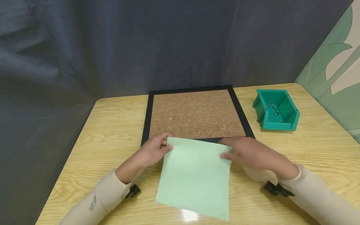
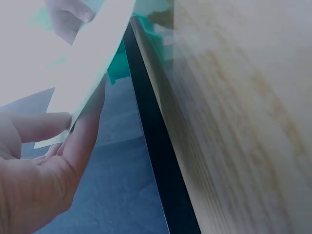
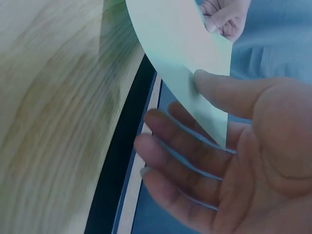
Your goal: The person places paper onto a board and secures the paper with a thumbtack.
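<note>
A light green sheet of paper (image 1: 197, 178) is held up at its top edge, in front of a cork board (image 1: 197, 112) with a black frame. My left hand (image 1: 152, 151) pinches the sheet's top left corner, thumb in front and fingers behind, as the left wrist view also shows. Near the top right corner, my right hand (image 1: 250, 153) has its thumb on the front of the paper. Its other fingers (image 3: 170, 151) are loosely bent behind the sheet and spread apart. The paper hides part of the board's near edge.
A green plastic bin (image 1: 278, 126) with several small shiny metal pieces stands to the right of the board. One tiny shiny piece (image 1: 170, 118) lies on the cork. A dark curtain (image 1: 168, 43) hangs behind the wooden table (image 1: 112, 125).
</note>
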`<state>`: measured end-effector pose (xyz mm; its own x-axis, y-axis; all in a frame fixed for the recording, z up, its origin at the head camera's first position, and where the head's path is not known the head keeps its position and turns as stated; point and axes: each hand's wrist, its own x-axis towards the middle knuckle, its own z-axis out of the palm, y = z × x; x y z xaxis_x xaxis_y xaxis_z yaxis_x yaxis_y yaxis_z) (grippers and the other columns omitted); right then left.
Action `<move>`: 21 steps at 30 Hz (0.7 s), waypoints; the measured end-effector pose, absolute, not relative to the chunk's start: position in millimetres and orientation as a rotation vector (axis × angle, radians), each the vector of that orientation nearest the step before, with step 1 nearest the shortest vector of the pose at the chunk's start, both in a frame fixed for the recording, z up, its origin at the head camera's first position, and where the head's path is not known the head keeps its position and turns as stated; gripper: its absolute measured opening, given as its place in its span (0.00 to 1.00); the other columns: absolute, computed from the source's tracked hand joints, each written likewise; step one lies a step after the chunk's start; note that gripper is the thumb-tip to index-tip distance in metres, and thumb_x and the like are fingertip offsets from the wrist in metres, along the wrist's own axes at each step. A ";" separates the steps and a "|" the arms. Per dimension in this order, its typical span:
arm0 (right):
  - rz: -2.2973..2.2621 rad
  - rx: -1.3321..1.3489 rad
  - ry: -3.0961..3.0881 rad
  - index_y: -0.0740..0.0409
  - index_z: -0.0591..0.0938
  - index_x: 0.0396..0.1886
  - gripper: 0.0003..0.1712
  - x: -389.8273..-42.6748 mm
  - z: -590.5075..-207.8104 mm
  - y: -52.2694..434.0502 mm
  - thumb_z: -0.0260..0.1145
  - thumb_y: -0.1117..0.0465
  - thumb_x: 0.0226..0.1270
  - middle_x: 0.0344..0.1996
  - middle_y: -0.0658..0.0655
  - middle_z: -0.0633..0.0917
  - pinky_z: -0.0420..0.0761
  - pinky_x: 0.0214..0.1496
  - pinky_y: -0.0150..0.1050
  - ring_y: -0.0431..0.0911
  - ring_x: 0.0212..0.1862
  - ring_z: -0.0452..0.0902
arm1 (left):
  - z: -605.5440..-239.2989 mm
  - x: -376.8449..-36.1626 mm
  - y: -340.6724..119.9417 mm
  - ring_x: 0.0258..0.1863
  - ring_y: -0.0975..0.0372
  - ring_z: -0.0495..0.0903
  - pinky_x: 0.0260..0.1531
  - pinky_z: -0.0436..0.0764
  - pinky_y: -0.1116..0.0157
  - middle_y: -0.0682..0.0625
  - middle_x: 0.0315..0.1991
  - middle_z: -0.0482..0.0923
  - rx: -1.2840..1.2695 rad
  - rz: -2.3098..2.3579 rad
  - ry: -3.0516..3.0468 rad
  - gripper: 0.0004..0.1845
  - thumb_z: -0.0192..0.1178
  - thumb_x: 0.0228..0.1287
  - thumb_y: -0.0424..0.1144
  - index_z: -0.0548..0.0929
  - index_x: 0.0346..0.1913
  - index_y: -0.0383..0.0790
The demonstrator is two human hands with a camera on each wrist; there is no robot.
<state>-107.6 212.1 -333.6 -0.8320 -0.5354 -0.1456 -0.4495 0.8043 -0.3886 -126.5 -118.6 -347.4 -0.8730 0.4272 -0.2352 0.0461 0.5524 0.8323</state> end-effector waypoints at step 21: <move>-1.249 -0.494 2.324 0.55 0.82 0.56 0.20 -125.2 -331.2 226.2 0.66 0.50 0.71 0.45 0.53 0.89 0.80 0.46 0.31 0.39 0.45 0.83 | -341.1 -133.1 -127.2 0.54 0.56 0.81 0.48 0.83 0.63 0.34 0.61 0.77 0.227 1.763 2.221 0.21 0.47 0.77 0.29 0.64 0.69 0.33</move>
